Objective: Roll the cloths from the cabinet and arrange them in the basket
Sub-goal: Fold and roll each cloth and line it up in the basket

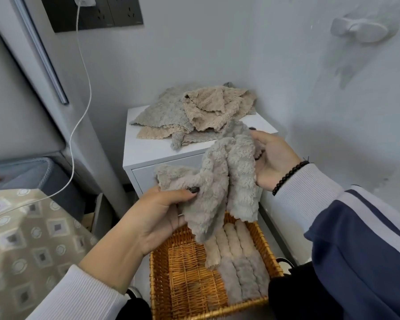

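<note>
Between both hands' fingers (189, 192): grey cloth (219, 181), above basket (162, 269)

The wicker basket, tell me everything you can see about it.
The basket is a rectangular tray of woven honey-coloured wicker with low walls, sitting upright below the white cabinet. Its right part holds rolled cloths lying side by side, beige ones farther away and grey ones nearer; the left part shows bare woven floor. Neither hand touches it; a grey cloth held above hangs over its far end.
</note>
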A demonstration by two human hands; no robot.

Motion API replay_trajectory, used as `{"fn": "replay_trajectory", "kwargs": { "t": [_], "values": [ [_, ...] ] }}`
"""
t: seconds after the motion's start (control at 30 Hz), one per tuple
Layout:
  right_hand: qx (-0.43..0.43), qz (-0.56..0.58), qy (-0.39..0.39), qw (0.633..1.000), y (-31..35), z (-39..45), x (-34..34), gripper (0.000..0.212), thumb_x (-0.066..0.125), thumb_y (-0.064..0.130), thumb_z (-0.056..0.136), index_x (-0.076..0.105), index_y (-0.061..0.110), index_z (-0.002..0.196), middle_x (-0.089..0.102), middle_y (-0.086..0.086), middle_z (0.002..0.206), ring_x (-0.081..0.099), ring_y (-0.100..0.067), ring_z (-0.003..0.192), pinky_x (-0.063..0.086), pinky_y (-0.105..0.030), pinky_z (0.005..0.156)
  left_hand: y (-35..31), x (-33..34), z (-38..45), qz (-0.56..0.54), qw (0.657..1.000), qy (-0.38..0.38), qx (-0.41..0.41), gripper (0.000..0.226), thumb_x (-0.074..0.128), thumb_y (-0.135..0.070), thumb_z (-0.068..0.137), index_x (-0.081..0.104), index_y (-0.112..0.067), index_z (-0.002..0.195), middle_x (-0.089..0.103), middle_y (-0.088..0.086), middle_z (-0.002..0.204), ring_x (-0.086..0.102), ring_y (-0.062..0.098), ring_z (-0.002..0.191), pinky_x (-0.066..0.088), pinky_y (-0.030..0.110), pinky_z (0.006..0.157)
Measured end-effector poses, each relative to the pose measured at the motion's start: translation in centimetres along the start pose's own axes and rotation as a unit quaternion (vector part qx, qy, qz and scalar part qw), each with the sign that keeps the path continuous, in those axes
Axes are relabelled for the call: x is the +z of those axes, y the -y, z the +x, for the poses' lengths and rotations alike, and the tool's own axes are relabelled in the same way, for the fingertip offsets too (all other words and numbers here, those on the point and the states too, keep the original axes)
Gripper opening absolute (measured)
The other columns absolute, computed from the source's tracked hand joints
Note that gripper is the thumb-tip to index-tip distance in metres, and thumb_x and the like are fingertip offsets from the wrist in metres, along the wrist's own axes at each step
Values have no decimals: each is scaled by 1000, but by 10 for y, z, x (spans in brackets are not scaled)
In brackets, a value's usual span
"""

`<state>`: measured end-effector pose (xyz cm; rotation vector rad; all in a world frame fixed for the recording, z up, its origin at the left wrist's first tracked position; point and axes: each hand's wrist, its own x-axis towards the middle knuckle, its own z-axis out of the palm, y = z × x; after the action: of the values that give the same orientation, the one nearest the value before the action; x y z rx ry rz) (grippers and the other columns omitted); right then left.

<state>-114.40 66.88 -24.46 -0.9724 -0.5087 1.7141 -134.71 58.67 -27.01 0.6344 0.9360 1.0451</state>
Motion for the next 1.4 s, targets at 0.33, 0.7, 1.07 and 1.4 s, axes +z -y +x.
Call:
{"fn": "replay_trajectory", "kwargs": {
  "t": [0.33,0.7,1.07,1.4],
  "values": [
    [-30,-255,-72,964,-2,8,-10,16,65,5,88,65,-5,100,64,-23,98,63,-33,84,53,-52,87,-23,-30,1,10,984,-178,22,18,64,-13,90,68,3,97,75,16,82,73,23,64,58,29,52],
    [-167,-404,-167,884,7,22,-34,33,74,27,80,68,-1,96,68,-24,95,67,-40,94,54,-52,88,-31,-48,-3,192,966,-93,144,55,75,2,60,72,-14,112,76,15,97,74,19,82,60,25,65],
    [-177,-211,-31,961,25,23,-33,26,74,-8,74,68,11,91,71,-9,86,70,-17,77,58,-30,69,-42,-59,8,352,860,-282,238,27,81,-14,80,75,-16,106,76,6,90,72,20,87,58,32,80],
    [-404,-425,-173,791,17,25,-28,11,70,12,82,73,22,86,68,7,79,60,0,69,49,-21,70,-46,-58,18,299,839,-342,301,24,85,-27,75,71,-29,95,74,6,79,73,25,80,58,39,85]
  ]
}}
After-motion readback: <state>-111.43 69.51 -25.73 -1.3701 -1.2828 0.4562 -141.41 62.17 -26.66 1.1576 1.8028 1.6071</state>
